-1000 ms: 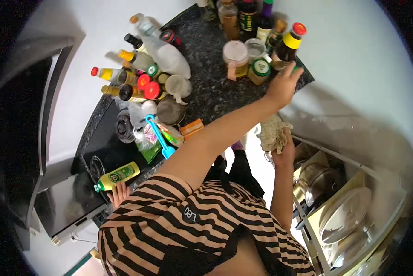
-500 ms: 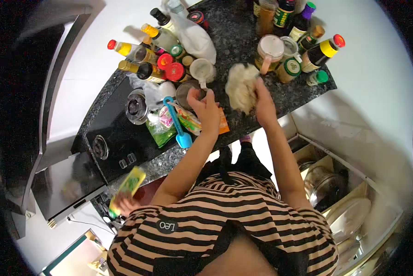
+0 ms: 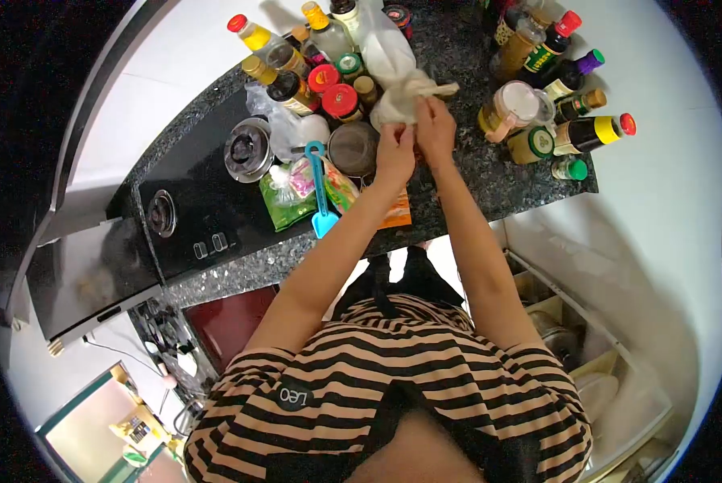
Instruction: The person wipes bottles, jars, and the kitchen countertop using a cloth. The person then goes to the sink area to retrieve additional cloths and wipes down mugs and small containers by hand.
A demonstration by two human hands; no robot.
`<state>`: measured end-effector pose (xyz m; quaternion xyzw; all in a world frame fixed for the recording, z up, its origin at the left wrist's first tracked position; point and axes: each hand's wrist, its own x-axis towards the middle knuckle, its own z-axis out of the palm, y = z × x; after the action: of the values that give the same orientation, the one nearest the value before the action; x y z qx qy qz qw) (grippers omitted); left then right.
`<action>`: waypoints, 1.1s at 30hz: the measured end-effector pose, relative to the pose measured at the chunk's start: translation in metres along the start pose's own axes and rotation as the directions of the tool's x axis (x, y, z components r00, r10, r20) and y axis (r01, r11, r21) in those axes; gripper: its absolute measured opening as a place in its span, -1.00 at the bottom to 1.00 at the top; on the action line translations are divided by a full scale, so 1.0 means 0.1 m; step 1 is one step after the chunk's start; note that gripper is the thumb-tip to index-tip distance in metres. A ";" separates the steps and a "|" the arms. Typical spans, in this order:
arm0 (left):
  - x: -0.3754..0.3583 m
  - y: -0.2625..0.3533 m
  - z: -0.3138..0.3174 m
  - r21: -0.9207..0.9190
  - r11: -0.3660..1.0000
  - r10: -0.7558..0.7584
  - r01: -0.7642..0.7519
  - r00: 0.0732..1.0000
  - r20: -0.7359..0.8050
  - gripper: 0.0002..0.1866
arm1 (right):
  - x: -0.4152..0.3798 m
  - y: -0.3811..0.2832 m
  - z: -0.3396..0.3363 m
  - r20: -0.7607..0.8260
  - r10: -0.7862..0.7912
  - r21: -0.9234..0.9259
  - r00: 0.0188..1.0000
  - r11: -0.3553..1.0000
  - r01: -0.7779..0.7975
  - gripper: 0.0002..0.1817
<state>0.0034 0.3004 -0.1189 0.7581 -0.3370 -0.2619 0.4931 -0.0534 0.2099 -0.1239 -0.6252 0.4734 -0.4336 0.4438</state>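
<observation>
A pale cloth (image 3: 413,92) is bunched over a handled seasoning jar, which it almost wholly hides. My left hand (image 3: 394,154) is closed at the jar's near side, where its handle was seen a moment earlier. With closed fingers, my right hand (image 3: 436,133) grips the cloth's right side. Just left of them sits a round, brown-looking jar (image 3: 353,149). A blue scoop (image 3: 320,189) lies over a green packet (image 3: 287,201) and other food packets, left of my left forearm.
Sauce bottles and red-lidded jars (image 3: 340,101) crowd the back left, beside a white plastic bag (image 3: 386,48). More bottles and a pink-handled jar (image 3: 515,105) stand at the right. A black gas stove (image 3: 184,185) is at left; a drawer with pots (image 3: 562,334) stands open at lower right.
The cloth in my right hand has moved left onto the jar at my left hand, bringing both hands together. Another person's hand with a yellow-green packet has left the lower left.
</observation>
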 end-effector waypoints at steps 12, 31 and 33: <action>-0.52 0.17 0.19 -0.393 0.841 -0.262 0.373 0.915 0.308 -0.47 | -0.40 -0.24 -0.88 0.233 -0.225 -0.151 0.946 0.953 0.264 -0.77; -0.51 -0.30 -0.02 -0.162 0.987 0.056 -0.007 0.951 0.303 -0.42 | -0.05 -0.38 -0.82 0.578 -0.578 -0.156 0.576 0.614 0.774 -0.79; -0.47 -0.28 -0.05 -0.129 0.989 -0.024 0.074 0.933 0.358 -0.41 | 0.06 -0.48 -0.73 0.720 -0.430 -0.191 0.544 0.631 0.752 -0.81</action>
<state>-0.0156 0.3475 -0.1395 0.6700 -0.3823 -0.4299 0.4693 -0.1132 0.2015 -0.0603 -0.9436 0.1435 -0.2010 0.2206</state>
